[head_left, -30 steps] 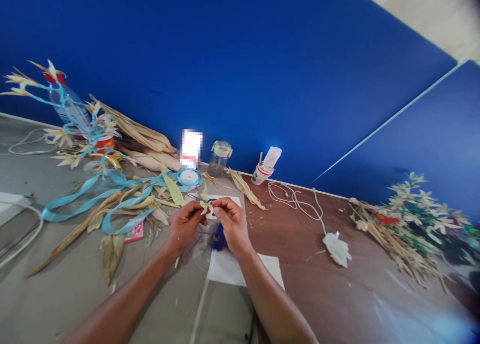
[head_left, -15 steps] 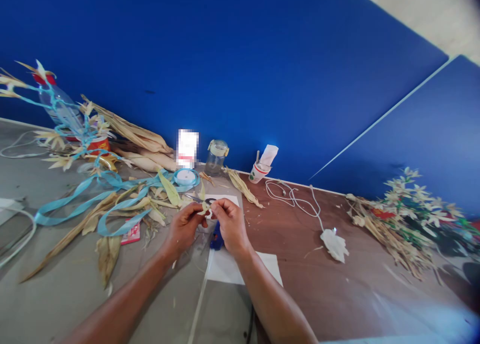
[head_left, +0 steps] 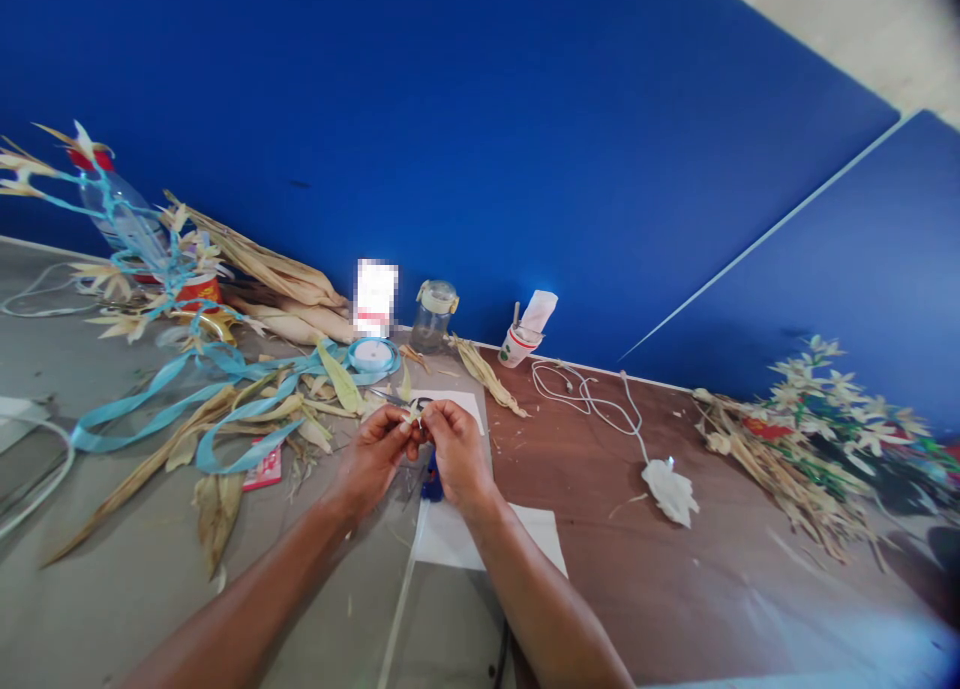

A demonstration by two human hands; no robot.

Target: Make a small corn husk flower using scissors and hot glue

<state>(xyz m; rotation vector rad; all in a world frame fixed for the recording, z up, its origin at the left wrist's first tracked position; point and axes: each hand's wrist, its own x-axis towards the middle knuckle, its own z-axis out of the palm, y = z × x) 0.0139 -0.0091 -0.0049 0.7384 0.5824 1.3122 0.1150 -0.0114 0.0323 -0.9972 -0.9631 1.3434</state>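
We are looking at a craft workspace, a work surface (head_left: 675, 589) set against a plain blue wall (head_left: 480, 119). Dried husk leaves (head_left: 247, 409), blue ribbon (head_left: 150, 409), a ribbon spool (head_left: 373, 354) and a glue gun (head_left: 431, 477) lie scattered across it. Finished husk flowers (head_left: 832, 409) are heaped at the right.

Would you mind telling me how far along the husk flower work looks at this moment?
Done: a heap of finished flowers lies at the table's right, more stand in the bottle at far left. In hand: the left hand and right hand pinch one small husk flower together. Left: loose husks and blue ribbon lie unused.
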